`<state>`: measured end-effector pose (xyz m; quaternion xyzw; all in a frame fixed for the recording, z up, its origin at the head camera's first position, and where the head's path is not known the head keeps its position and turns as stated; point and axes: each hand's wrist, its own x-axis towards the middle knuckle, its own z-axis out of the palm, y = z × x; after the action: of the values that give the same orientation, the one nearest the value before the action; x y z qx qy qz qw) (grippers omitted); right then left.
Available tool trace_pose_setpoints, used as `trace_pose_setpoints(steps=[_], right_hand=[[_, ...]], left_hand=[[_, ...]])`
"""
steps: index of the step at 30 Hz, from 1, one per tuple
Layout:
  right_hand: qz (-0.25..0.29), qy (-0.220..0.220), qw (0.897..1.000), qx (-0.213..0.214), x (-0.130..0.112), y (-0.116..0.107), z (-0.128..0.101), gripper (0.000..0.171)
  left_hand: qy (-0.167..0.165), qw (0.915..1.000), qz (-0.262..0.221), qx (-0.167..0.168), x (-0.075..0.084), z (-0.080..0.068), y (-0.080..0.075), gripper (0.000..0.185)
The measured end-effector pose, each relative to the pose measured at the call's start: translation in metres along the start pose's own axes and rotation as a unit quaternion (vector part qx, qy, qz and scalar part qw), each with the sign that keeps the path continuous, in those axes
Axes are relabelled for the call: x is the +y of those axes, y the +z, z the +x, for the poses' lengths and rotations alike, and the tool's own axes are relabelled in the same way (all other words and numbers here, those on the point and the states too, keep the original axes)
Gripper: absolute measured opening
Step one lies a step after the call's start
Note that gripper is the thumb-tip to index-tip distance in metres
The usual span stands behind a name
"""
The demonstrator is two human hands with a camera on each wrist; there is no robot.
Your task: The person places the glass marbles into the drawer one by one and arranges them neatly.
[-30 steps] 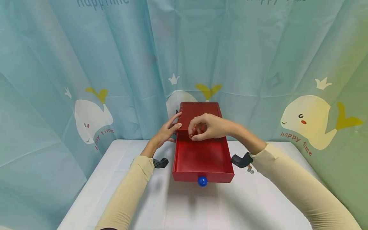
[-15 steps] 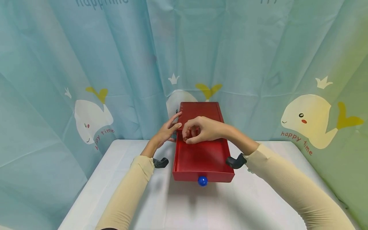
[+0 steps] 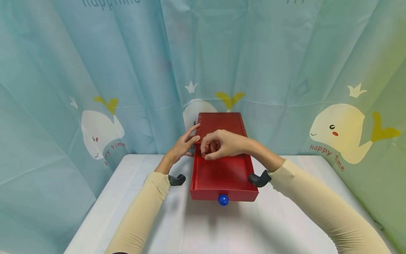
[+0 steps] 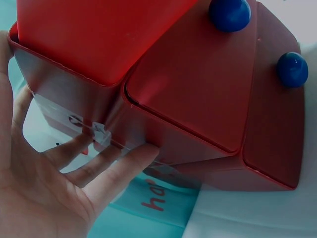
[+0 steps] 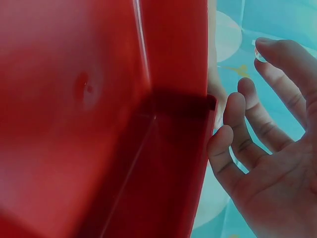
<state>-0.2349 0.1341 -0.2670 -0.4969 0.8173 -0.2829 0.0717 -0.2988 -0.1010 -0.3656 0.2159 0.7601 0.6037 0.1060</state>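
Two hands were at the red drawer box in the middle of the frame. My left hand lay flat against the box's left side, fingers straight, holding nothing; the left wrist view showed those fingers touching the box's lower wall. My right hand hovered over the back left corner of the pulled-out drawer, its grip pinched on a small brownish coin between thumb and fingertips; in the right wrist view a small coin showed at the tip of one finger. One blue knob sat on the drawer's front, lower centre. The box stood on the white desk, before a whale-print curtain.
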Motion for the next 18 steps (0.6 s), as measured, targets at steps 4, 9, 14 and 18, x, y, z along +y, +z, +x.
trace_pose_setpoints(steps=[4,9,14,18], right_hand=[[0.000,0.001,1.000,0.000,0.0011,0.0008,0.0006,0.013],[0.003,0.000,1.000,-0.003,0.0010,0.0015,0.0012,0.012],[0.004,0.002,1.000,-0.004,0.0020,0.0022,0.0016,0.015],[0.002,0.002,1.000,-0.002,0.0020,0.0020,0.0008,0.017]], left_hand=[[-0.001,1.0000,0.000,0.000,-0.0004,0.0001,-0.0005,0.064],[0.000,1.0000,0.000,-0.001,-0.0007,0.0002,-0.0010,0.064],[0.000,1.0000,0.003,0.001,0.0000,0.0001,-0.0003,0.064],[-0.001,1.0000,0.003,0.001,-0.0004,0.0007,-0.0002,0.063]])
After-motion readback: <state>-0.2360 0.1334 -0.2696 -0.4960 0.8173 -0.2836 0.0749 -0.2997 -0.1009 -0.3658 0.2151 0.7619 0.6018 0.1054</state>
